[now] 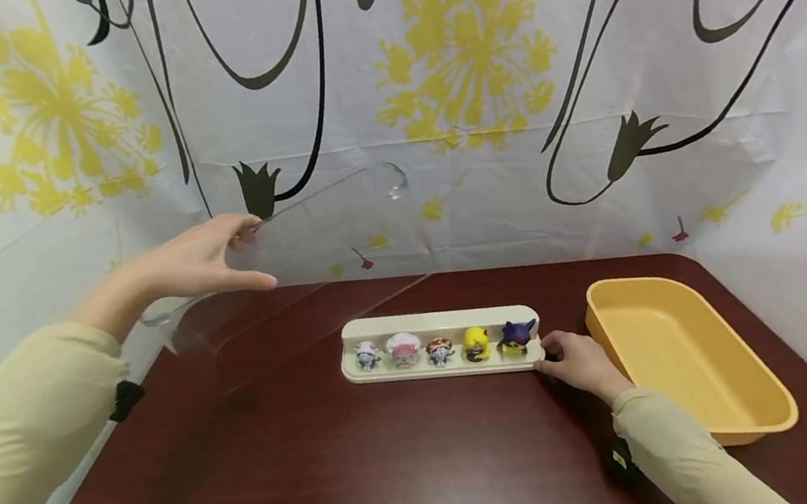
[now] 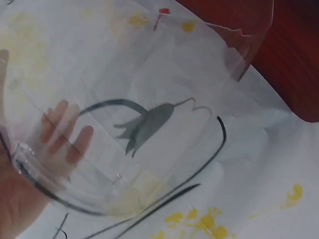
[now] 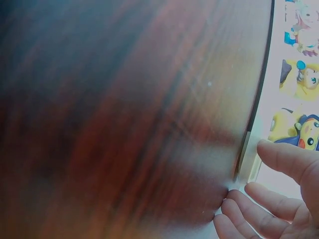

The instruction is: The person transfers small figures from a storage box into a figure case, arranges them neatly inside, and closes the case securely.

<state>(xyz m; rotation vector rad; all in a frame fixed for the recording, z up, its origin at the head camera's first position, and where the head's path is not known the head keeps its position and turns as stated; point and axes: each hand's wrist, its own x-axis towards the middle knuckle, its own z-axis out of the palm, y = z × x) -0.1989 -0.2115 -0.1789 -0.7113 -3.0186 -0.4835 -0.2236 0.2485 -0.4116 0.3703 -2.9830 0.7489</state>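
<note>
My left hand [image 1: 196, 256] grips a clear plastic cover [image 1: 396, 180], raised above the table's left side. Through the see-through sheet its fingers show curled in the left wrist view, where the cover [image 2: 234, 55] fills much of the picture. A cream display stand [image 1: 442, 319] lies on the table with several small figurines in a row. Among them are a yellow figurine [image 1: 475, 345] and a purple-hooded one [image 1: 516, 338]. At the stand's right end my right hand [image 1: 579, 363] pinches the corner, thumb along the stand's edge [image 3: 264, 114].
A yellow plastic bin [image 1: 677, 361] stands on the right of the dark red-brown table [image 1: 399, 463], close beside my right forearm. White cloth [image 1: 506, 222] printed with flowers hangs behind and along the sides.
</note>
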